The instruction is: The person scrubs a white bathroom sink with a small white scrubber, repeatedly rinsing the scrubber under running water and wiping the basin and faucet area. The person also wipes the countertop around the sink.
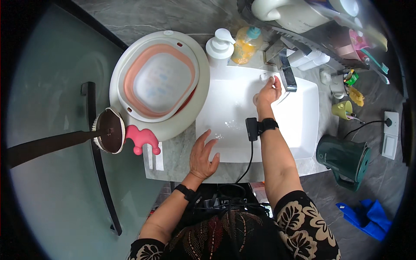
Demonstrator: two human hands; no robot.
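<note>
My right hand point(269, 92) reaches to the far side of the white sink point(234, 108), beside the dark, shiny faucet point(287, 73). Its fingers are pinched together, with a small whitish patch at the fingertips; I cannot make out what it is. My left hand point(203, 156) hovers at the sink's near left edge, holding nothing, its fingers apart. Small water drops or suds lie on the sink floor between the hands. Behind the sink stand a white pump bottle point(219, 50) and a clear bottle of orange liquid point(247, 45) with a teal top.
Left of the sink, a pink-and-white folding basin point(158, 80) rests in a larger pale basin point(203, 91). A brown-handled brush point(108, 130) hangs by a glass door point(52, 173). At right are a green kettle point(342, 158), a yellow cup point(341, 110) and a blue cloth point(368, 219).
</note>
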